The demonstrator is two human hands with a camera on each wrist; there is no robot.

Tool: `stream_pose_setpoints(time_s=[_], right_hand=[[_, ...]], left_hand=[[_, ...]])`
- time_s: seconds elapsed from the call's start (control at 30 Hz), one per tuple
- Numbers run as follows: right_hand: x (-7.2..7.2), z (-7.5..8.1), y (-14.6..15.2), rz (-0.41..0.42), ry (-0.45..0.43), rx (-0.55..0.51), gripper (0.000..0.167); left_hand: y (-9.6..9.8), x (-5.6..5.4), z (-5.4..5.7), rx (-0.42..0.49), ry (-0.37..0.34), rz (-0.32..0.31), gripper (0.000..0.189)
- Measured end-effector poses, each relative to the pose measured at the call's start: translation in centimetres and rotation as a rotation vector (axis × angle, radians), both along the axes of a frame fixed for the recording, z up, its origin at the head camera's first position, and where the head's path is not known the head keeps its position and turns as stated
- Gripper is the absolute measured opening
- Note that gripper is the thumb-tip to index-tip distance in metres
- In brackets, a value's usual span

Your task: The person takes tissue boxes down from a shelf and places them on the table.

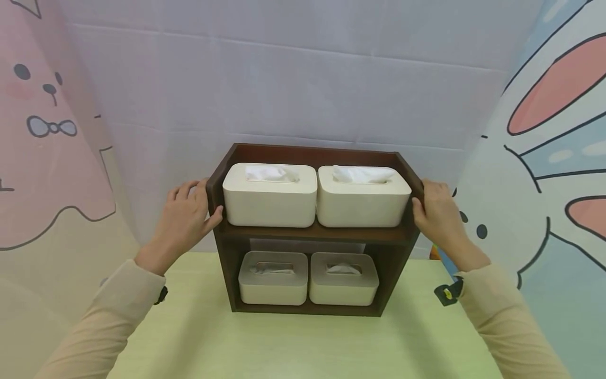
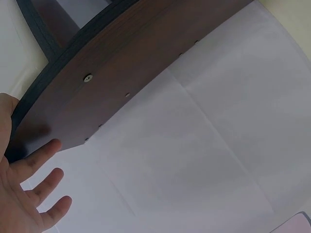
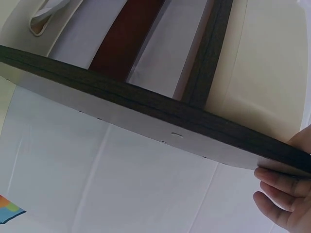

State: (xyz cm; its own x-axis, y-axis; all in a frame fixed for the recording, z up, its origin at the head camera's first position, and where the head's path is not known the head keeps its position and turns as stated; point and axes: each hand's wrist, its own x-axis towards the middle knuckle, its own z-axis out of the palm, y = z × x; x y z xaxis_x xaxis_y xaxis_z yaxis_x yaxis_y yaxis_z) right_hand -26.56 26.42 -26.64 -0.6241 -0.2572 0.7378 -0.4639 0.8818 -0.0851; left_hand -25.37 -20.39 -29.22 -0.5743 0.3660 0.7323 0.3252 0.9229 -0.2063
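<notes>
A dark brown two-tier wooden shelf point(image 1: 312, 233) stands upright on the table. Each tier carries two cream tissue boxes side by side: upper left point(image 1: 270, 208), upper right point(image 1: 362, 209), lower left point(image 1: 273, 292) and lower right point(image 1: 343, 292). White tissue shows in the slots. My left hand point(image 1: 182, 216) grips the upper left side panel point(image 2: 104, 73), thumb at the front edge and index finger against the outer face; its other fingers spread away. Opposite it, my right hand point(image 1: 440, 213) holds the upper right side panel point(image 3: 131, 108) between thumb and fingers.
The pale green tabletop point(image 1: 303, 347) extends in front of the shelf and to both sides. Behind it hangs a white cloth point(image 1: 303, 79). Cartoon-printed panels flank the table, a pink bear point(image 1: 47, 158) at left and a rabbit point(image 1: 544, 210) at right.
</notes>
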Motion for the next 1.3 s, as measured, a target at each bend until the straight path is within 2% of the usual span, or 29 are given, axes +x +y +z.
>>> stream_pose_setpoints(time_s=[0.17,0.43,0.73,1.0,1.13,1.3], right_hand=[[0.0,0.1,0.1,-0.010,-0.046,-0.004,0.033],[0.3,0.3,0.3,-0.046,-0.110,-0.001,0.035],[0.4,0.5,0.2,-0.116,-0.078,-0.003,0.036],[-0.4,1.0,-0.1,-0.122,-0.084,-0.006,0.036],[-0.8,1.8,-0.3,-0.130,-0.135,0.002,0.036],[-1.2,3.0,-0.6,-0.124,-0.180,0.026,0.038]], left_hand=[[0.0,0.0,-0.1,0.000,0.005,-0.002,0.056],[0.1,0.0,-0.1,0.035,-0.046,0.004,0.057],[0.4,0.3,0.1,0.101,-0.134,0.025,0.062],[0.6,0.6,0.4,0.086,-0.124,-0.011,0.068],[0.8,0.5,1.0,0.093,-0.087,-0.046,0.063],[1.6,0.3,2.6,0.076,-0.069,-0.068,0.060]])
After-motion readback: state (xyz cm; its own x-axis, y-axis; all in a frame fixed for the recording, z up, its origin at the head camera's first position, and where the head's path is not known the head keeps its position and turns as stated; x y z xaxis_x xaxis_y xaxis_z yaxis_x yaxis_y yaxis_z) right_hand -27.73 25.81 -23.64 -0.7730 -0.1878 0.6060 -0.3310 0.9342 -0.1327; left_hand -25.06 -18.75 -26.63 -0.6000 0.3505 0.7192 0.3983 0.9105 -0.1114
